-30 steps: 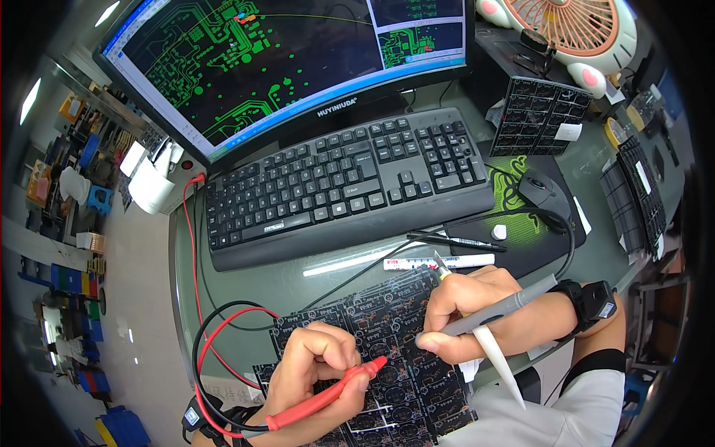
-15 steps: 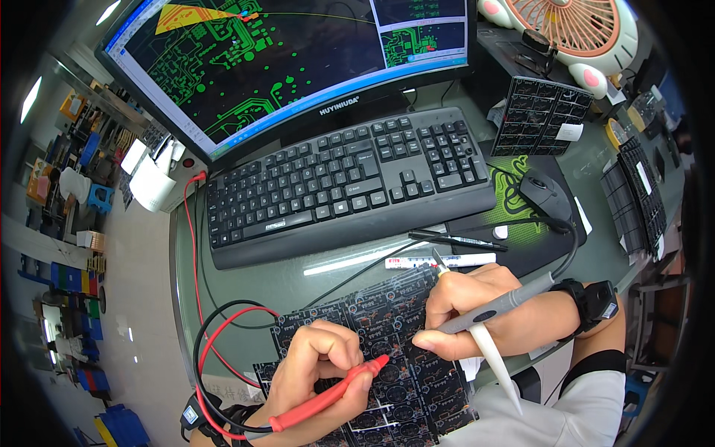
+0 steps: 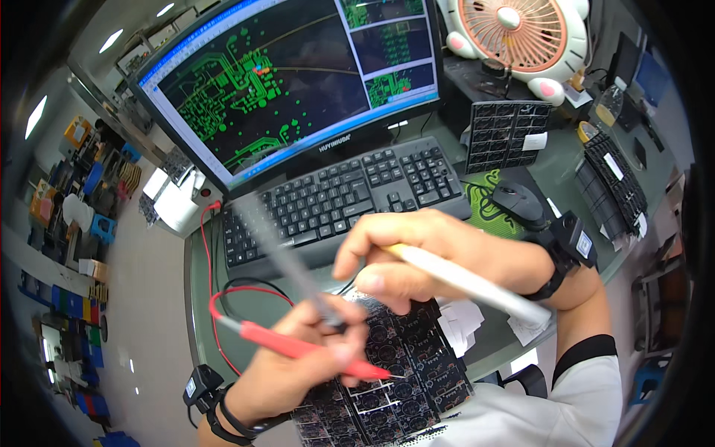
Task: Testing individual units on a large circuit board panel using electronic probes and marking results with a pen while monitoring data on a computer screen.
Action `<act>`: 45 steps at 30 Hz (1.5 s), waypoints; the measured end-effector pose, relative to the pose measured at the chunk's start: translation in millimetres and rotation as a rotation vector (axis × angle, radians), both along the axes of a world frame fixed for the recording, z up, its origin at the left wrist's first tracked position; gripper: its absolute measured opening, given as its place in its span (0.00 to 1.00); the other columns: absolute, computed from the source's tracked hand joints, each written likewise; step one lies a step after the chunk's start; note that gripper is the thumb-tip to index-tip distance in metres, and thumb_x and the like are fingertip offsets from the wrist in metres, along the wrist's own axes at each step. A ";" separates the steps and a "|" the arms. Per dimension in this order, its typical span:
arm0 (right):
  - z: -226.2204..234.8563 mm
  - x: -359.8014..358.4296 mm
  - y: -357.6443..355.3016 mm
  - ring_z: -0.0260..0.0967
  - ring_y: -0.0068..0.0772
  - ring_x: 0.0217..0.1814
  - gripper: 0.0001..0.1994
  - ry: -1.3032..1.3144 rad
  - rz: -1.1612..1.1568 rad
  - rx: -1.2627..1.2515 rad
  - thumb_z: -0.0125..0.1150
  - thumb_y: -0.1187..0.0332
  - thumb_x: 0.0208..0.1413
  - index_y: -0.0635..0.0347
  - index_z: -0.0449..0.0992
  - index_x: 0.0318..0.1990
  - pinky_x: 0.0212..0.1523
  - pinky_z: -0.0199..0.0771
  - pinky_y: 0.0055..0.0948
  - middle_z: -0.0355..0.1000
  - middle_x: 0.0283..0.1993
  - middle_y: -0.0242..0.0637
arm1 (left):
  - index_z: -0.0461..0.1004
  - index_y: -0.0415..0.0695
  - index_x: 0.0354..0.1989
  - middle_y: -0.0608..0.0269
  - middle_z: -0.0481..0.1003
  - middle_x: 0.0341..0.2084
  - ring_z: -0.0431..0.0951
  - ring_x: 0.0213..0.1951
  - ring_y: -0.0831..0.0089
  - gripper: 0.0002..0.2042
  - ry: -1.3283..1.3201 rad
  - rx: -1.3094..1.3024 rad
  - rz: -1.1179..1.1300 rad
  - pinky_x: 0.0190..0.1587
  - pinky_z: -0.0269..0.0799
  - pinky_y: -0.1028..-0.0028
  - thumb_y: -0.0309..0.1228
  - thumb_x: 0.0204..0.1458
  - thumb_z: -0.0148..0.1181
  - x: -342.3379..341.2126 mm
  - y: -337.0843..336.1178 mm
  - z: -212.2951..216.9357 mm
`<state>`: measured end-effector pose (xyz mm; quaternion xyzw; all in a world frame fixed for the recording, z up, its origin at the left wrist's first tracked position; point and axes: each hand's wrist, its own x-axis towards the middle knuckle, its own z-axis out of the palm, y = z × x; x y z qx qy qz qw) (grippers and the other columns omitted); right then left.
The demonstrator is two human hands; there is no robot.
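Observation:
My left hand [image 3: 298, 357] is closed round a red test probe [image 3: 287, 343]. The probe's metal tip is at the black circuit board panel [image 3: 439, 365]; I cannot tell whether it touches. A long grey pen-like stick [image 3: 279, 253], smeared by motion, slants up and left from the same hand's fingers, its dark end against them. Above the panel's far edge, my right hand [image 3: 439, 253] grips a white-handled pen-shaped tool [image 3: 477, 283] with a yellowish end at the fingers. Its far tip is hidden or blurred, and its handle points back to the right.
Beyond the panel stand a black keyboard [image 3: 328, 201] and a monitor [image 3: 253, 97] showing a green board layout. To the right are a mouse [image 3: 519, 205], an upright board panel [image 3: 506, 134], stacked panels [image 3: 607, 179] and a fan [image 3: 514, 37]. A red cable [image 3: 207, 276] loops at left.
My right hand has lifted off the panel and moved left; the grey probe it held has left it. A grey stick now shows at my left hand. The whole view has shifted.

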<state>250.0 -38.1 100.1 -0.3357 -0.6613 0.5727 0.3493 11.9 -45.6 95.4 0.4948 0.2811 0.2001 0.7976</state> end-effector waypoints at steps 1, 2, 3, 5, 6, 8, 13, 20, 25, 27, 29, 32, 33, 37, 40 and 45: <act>4.0 8.2 -1.3 0.69 0.17 0.24 0.16 -0.038 -0.005 0.023 0.53 0.56 0.64 0.62 0.72 0.38 0.24 0.67 0.21 0.71 0.23 0.29 | 0.62 0.42 0.44 0.61 0.68 0.33 0.71 0.26 0.76 0.10 -0.114 -0.005 0.107 0.30 0.71 0.76 0.27 0.57 0.54 -12.0 1.5 -6.3; 4.5 18.7 2.0 0.69 0.18 0.24 0.14 -0.149 -0.013 0.024 0.53 0.58 0.64 0.61 0.72 0.39 0.24 0.69 0.21 0.72 0.22 0.29 | 0.63 0.42 0.39 0.61 0.69 0.31 0.69 0.23 0.75 0.07 -0.226 -0.014 0.221 0.28 0.70 0.76 0.29 0.57 0.54 -27.0 3.1 -11.2; -6.8 30.2 9.4 0.69 0.18 0.23 0.11 -0.218 -0.100 0.082 0.52 0.61 0.64 0.61 0.72 0.38 0.24 0.70 0.22 0.73 0.23 0.31 | 0.62 0.44 0.35 0.62 0.67 0.28 0.64 0.19 0.77 0.07 -0.283 -0.042 0.293 0.25 0.69 0.76 0.31 0.57 0.52 -40.9 6.7 -14.0; -52.2 57.3 31.9 0.71 0.38 0.23 0.09 -0.370 -0.353 0.520 0.52 0.63 0.63 0.58 0.71 0.36 0.27 0.71 0.34 0.74 0.25 0.38 | 0.61 0.45 0.28 0.63 0.65 0.23 0.58 0.16 0.77 0.09 -0.400 -0.089 0.369 0.22 0.69 0.75 0.33 0.58 0.49 -75.5 10.5 -21.0; -67.2 70.0 39.0 0.73 0.40 0.35 0.05 -0.696 -0.445 0.712 0.53 0.68 0.62 0.58 0.73 0.37 0.36 0.72 0.34 0.74 0.31 0.37 | 0.61 0.45 0.25 0.63 0.65 0.22 0.56 0.15 0.77 0.11 -0.460 -0.111 0.374 0.23 0.70 0.74 0.33 0.59 0.46 -91.1 9.3 -28.6; -77.1 68.6 40.0 0.70 0.46 0.40 0.06 -0.811 -0.459 0.725 0.57 0.65 0.59 0.55 0.73 0.37 0.40 0.70 0.41 0.70 0.34 0.39 | 0.62 0.44 0.25 0.64 0.64 0.20 0.58 0.16 0.76 0.11 -0.324 -0.003 0.513 0.25 0.71 0.72 0.33 0.59 0.47 -105.5 0.0 -45.6; -99.0 74.0 39.3 0.69 0.39 0.37 0.07 -0.957 -0.396 0.925 0.53 0.62 0.61 0.51 0.72 0.32 0.44 0.62 0.35 0.70 0.28 0.34 | 0.70 0.38 0.35 0.66 0.65 0.19 0.63 0.19 0.77 0.07 0.115 0.073 0.582 0.39 0.76 0.63 0.29 0.59 0.48 -123.2 -17.9 -60.3; -68.3 65.2 19.8 0.72 0.35 0.28 0.11 -0.596 -0.541 0.600 0.53 0.62 0.62 0.59 0.71 0.33 0.31 0.70 0.35 0.72 0.21 0.33 | 0.69 0.44 0.33 0.75 0.59 0.19 0.57 0.19 0.84 0.09 0.237 -0.137 0.467 0.24 0.64 0.81 0.36 0.57 0.59 -120.9 -36.3 -87.9; -49.1 69.4 -14.7 0.72 0.27 0.28 0.09 -0.411 -0.545 0.412 0.53 0.64 0.63 0.61 0.71 0.36 0.30 0.69 0.28 0.75 0.25 0.34 | 0.68 0.47 0.30 0.75 0.64 0.19 0.62 0.20 0.89 0.09 0.204 -0.166 0.542 0.20 0.57 0.86 0.31 0.51 0.66 -108.8 -32.2 -74.7; -42.9 69.7 -24.6 0.74 0.25 0.32 0.08 -0.342 -0.575 0.387 0.53 0.66 0.63 0.62 0.71 0.38 0.34 0.71 0.27 0.77 0.30 0.35 | 0.70 0.45 0.32 0.73 0.68 0.20 0.65 0.19 0.87 0.07 0.074 -0.150 0.756 0.19 0.60 0.87 0.31 0.52 0.63 -125.1 -28.5 -85.2; -56.9 68.1 -25.7 0.75 0.24 0.35 0.08 -0.128 -0.564 0.462 0.54 0.66 0.63 0.62 0.72 0.40 0.38 0.72 0.24 0.78 0.34 0.35 | 0.72 0.44 0.35 0.65 0.72 0.27 0.70 0.28 0.72 0.06 -0.101 -0.297 0.849 0.33 0.67 0.74 0.33 0.57 0.56 -83.0 -22.2 -35.7; -45.4 48.3 -40.9 0.76 0.25 0.40 0.11 -0.171 -0.471 0.438 0.59 0.63 0.61 0.63 0.72 0.40 0.41 0.74 0.24 0.77 0.36 0.35 | 0.69 0.49 0.29 0.79 0.62 0.14 0.59 0.12 0.87 0.08 -0.160 -0.163 0.837 0.16 0.58 0.87 0.35 0.58 0.57 -68.0 -0.5 -23.9; -43.0 34.1 -44.4 0.77 0.27 0.40 0.12 -0.104 -0.430 0.522 0.61 0.63 0.59 0.63 0.73 0.40 0.39 0.75 0.28 0.77 0.37 0.38 | 0.68 0.50 0.29 0.81 0.61 0.13 0.59 0.12 0.88 0.08 -0.275 -0.016 0.670 0.16 0.58 0.86 0.36 0.59 0.57 -72.8 3.1 -25.5; -54.7 28.4 -35.5 0.77 0.39 0.44 0.14 -0.432 -0.327 0.416 0.61 0.62 0.58 0.62 0.71 0.45 0.46 0.74 0.32 0.77 0.40 0.39 | 0.67 0.52 0.27 0.81 0.59 0.12 0.57 0.11 0.89 0.09 -0.223 -0.001 0.711 0.14 0.55 0.86 0.35 0.60 0.55 -62.3 12.9 -31.6; -52.6 25.5 -40.4 0.77 0.40 0.42 0.15 -0.408 -0.260 0.490 0.61 0.62 0.58 0.61 0.71 0.46 0.45 0.75 0.33 0.77 0.41 0.40 | 0.67 0.52 0.26 0.81 0.59 0.11 0.56 0.11 0.89 0.10 -0.193 0.003 0.731 0.13 0.55 0.86 0.36 0.60 0.55 -71.2 11.7 -38.0; -51.7 40.7 -40.0 0.64 0.43 0.64 0.39 -0.607 -0.021 0.491 0.74 0.46 0.39 0.60 0.68 0.57 0.68 0.54 0.45 0.68 0.60 0.43 | 0.67 0.52 0.23 0.82 0.59 0.11 0.56 0.10 0.90 0.13 -0.408 -0.195 0.791 0.14 0.58 0.87 0.37 0.62 0.53 -91.8 7.9 -40.1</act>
